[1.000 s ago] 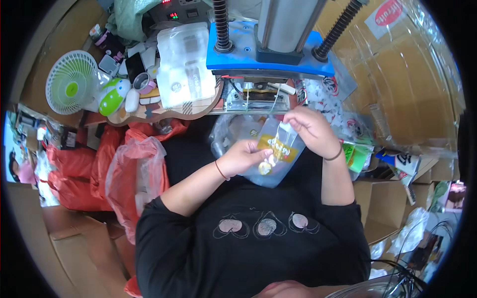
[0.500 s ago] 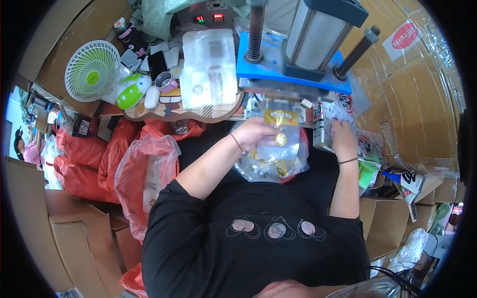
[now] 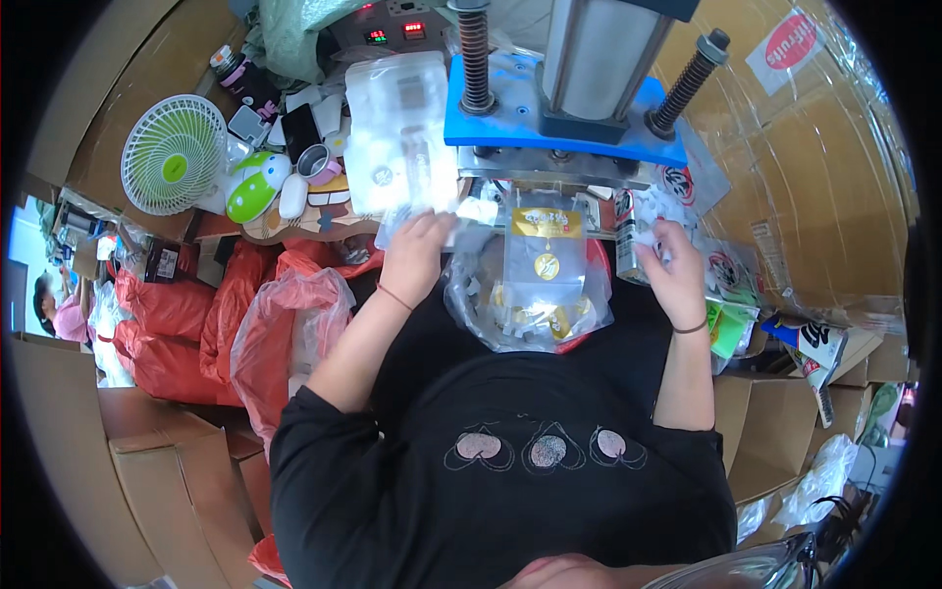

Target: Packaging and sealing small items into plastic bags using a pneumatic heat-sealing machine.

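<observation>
A clear pouch with a gold label (image 3: 546, 253) lies flat under the blue plate of a press (image 3: 564, 133), its lower end over a clear bag of small gold pieces (image 3: 525, 319) on my lap. My left hand (image 3: 417, 253) reaches left of it, with fingers pinching the lower edge of a stack of clear packets (image 3: 402, 137). To the right of the pouch, my right hand (image 3: 675, 267) curls its fingers on a small crumpled clear wrapper (image 3: 648, 234), beside an upright stack of printed packets (image 3: 625, 236).
A small white and green fan (image 3: 173, 167), a green and white gadget (image 3: 250, 183) and small containers crowd the left of the bench. Red plastic bags (image 3: 294, 324) hang at my left. Cardboard boxes (image 3: 157, 471) stand around. Another person (image 3: 54, 309) is at the far left.
My left hand left the gold-labelled pouch and moved left to the stack of clear packets. The pouch now lies alone under the press. My right hand stayed at the right.
</observation>
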